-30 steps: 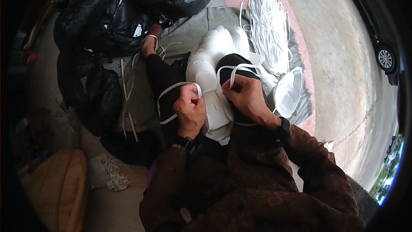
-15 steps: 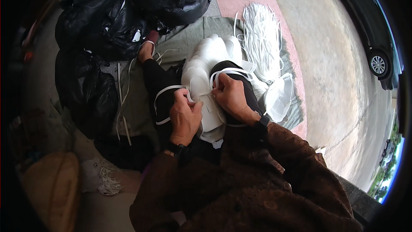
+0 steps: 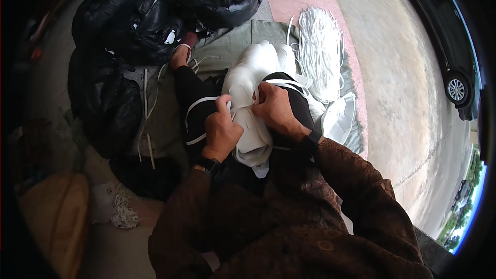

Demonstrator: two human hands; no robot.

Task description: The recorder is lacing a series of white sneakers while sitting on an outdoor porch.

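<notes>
Between my legs lies a stack of white moulded pieces [image 3: 254, 64], nested in one another, with the nearest piece [image 3: 254, 134] facing me. A flat white cord [image 3: 202, 100] loops over both thighs and comes together above the stack. My left hand [image 3: 223, 128] pinches one part of the cord, its index finger raised. Opposite it, my right hand [image 3: 279, 108] is closed on another part of the cord, close to the stack's middle. Where the strands meet between my fingers, I cannot make out whether they are knotted. Another white moulded piece [image 3: 339, 119] lies apart beyond my right thigh.
A thick bundle of white cords [image 3: 319, 54] rests on the grey-green cloth [image 3: 217, 49] at the far right. Black plastic bags [image 3: 121, 26] crowd the left and back. Loose cord strips [image 3: 146, 98] lie left of my leg. A dark car [image 3: 454, 67] stands far right.
My left hand has turned, its index finger now lifted with the cord, and the strands between my hands look drawn closer together. The whole view has shifted slightly.
</notes>
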